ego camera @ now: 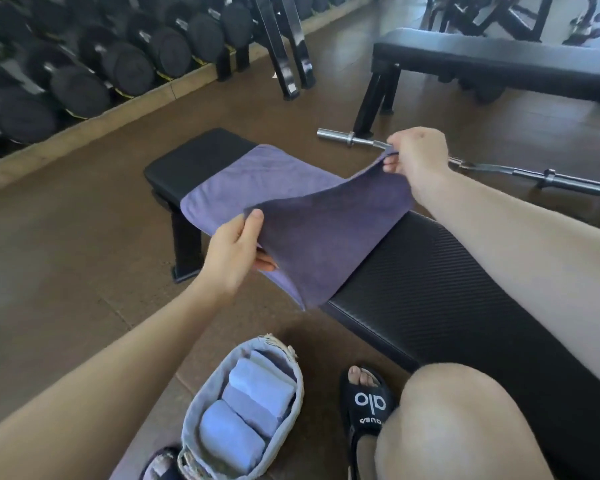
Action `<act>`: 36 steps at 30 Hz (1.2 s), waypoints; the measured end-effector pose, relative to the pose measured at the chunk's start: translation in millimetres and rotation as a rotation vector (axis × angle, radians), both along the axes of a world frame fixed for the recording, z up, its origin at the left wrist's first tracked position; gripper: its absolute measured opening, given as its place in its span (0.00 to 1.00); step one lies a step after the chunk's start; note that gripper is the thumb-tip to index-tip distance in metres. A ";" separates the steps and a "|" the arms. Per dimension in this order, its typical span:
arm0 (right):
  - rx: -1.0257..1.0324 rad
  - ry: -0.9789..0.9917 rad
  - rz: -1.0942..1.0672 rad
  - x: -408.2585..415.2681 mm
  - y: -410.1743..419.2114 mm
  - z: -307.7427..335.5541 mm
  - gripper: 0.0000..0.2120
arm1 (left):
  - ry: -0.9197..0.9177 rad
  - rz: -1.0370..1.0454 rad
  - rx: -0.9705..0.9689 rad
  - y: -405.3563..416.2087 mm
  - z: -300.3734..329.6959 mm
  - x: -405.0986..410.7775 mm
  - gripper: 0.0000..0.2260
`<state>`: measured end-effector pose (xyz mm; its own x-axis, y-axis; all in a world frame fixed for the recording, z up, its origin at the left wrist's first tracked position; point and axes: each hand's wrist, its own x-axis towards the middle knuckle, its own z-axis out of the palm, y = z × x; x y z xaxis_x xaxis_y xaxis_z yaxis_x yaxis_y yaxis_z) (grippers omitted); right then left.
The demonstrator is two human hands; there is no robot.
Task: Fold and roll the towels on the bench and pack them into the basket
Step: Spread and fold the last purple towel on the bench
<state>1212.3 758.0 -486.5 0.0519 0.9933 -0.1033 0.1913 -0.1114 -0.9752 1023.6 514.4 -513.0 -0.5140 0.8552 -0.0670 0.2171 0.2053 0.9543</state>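
Observation:
A purple towel (312, 216) lies across the black bench (430, 289), its far half flat on the pad and its near half lifted. My left hand (232, 254) pinches the towel's near left corner, and my right hand (416, 154) pinches the near right corner, holding that edge up above the bench. On the floor by my feet stands a grey fabric basket (291, 407) with three rolled light-blue towels (243, 414) packed side by side inside.
A curl bar (492, 168) lies on the brown floor behind the bench. A second black bench (499, 64) stands at the back right. A dumbbell rack (84, 71) runs along the left wall. My sandalled foot (368, 403) is beside the basket.

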 end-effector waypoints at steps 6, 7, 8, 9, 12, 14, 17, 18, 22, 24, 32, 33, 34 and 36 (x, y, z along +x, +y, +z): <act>0.135 -0.153 0.180 -88.3 9.1 -4.8 0.16 | -0.026 0.169 0.014 6.4 -12.8 -75.5 0.14; 0.143 -0.168 0.203 -99.5 12.8 -6.9 0.15 | -0.026 0.185 0.019 6.4 -16.9 -86.2 0.13; 0.148 -0.169 0.222 -112.0 18.7 -10.0 0.13 | -0.030 0.200 0.023 7.0 -21.7 -96.4 0.12; 0.153 -0.178 0.234 -124.1 23.7 -12.6 0.11 | -0.032 0.211 0.024 7.8 -26.2 -105.5 0.12; 0.173 -0.228 0.258 -159.4 40.1 -24.4 0.07 | -0.061 0.271 0.010 14.1 -40.8 -129.6 0.13; 0.184 -0.266 0.278 -181.0 51.1 -32.7 0.05 | -0.129 0.315 0.006 20.1 -48.3 -143.7 0.14; 0.252 -0.381 0.307 -209.2 66.7 -43.5 0.08 | -0.193 0.360 -0.001 31.4 -56.4 -163.9 0.15; 0.280 -0.426 0.315 -217.5 71.2 -46.7 0.08 | -0.205 0.370 0.005 35.3 -58.1 -169.8 0.15; 0.304 -0.516 0.323 -240.9 87.7 -60.9 0.03 | -0.232 0.358 -0.002 48.9 -69.2 -187.5 0.17; 0.318 -0.573 0.357 -244.0 94.1 -70.9 0.06 | -0.242 0.347 0.003 52.7 -79.4 -190.7 0.16; 0.382 -0.766 0.393 -214.5 85.0 -85.2 0.19 | -0.435 0.357 -0.074 54.1 -112.1 -179.7 0.14; 0.395 -0.786 0.397 -208.7 81.6 -85.2 0.21 | -0.478 0.351 -0.073 52.8 -112.7 -178.8 0.17; 0.394 -0.799 0.409 -201.7 77.2 -86.1 0.23 | -0.523 0.333 -0.076 51.4 -113.1 -176.8 0.20; 0.356 -0.848 0.443 -185.3 67.0 -89.4 0.25 | -0.603 0.281 -0.090 47.0 -111.4 -166.7 0.22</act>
<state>1027.0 825.0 -575.9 -0.4086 0.9070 0.1018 0.7880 0.4068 -0.4622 857.0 561.3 -624.4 -0.5660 0.6722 -0.4772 -0.4223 0.2607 0.8682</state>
